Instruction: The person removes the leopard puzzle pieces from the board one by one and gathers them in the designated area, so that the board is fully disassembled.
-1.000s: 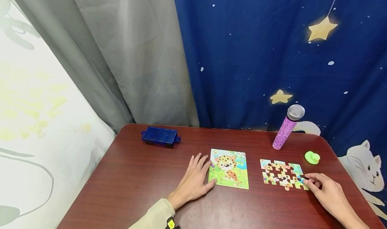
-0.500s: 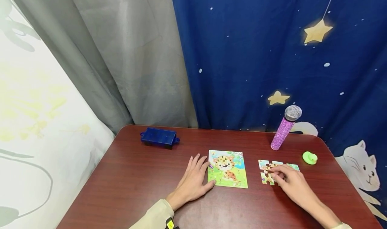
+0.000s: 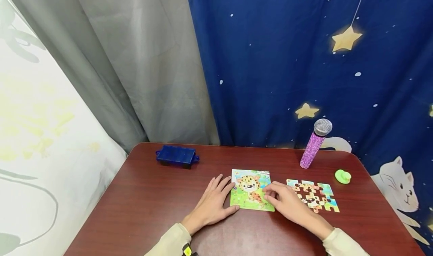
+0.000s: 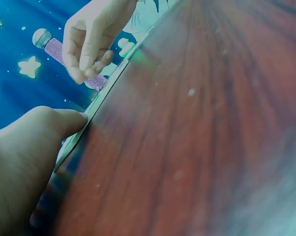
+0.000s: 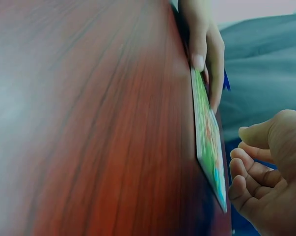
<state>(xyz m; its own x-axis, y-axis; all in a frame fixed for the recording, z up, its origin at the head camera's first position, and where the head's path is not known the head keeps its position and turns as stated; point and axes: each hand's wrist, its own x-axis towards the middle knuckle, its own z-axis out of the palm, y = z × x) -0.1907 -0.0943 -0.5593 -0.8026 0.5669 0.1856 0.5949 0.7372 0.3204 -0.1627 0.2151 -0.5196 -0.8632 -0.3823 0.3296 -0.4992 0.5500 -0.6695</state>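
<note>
A square leopard puzzle board (image 3: 247, 201) lies flat on the table. My left hand (image 3: 213, 203) rests at its left side with fairly straight fingers, the thumb touching the near left corner. Over the board's right edge hovers my right hand (image 3: 289, 203), its fingers loosely bent. In the right wrist view a gap separates the right fingertips (image 5: 238, 184) from the board, and nothing shows between thumb and fingers. Several jigsaw pieces (image 3: 331, 204), some joined, form a patch to the right of the board. The right hand hides the patch's lower left part.
A glittery purple microphone (image 3: 311, 150) stands at the back right. A small green rubber duck (image 3: 342, 176) sits beyond the pieces. Near the back left edge is a dark blue toy wagon (image 3: 176, 155). Curtains (image 3: 264, 79) hang behind the wooden table (image 3: 142, 207).
My right hand has travelled left, from the right edge of the jigsaw pieces, across them, to the board's right edge. The left hand has stayed at the board. The head view has shifted slightly.
</note>
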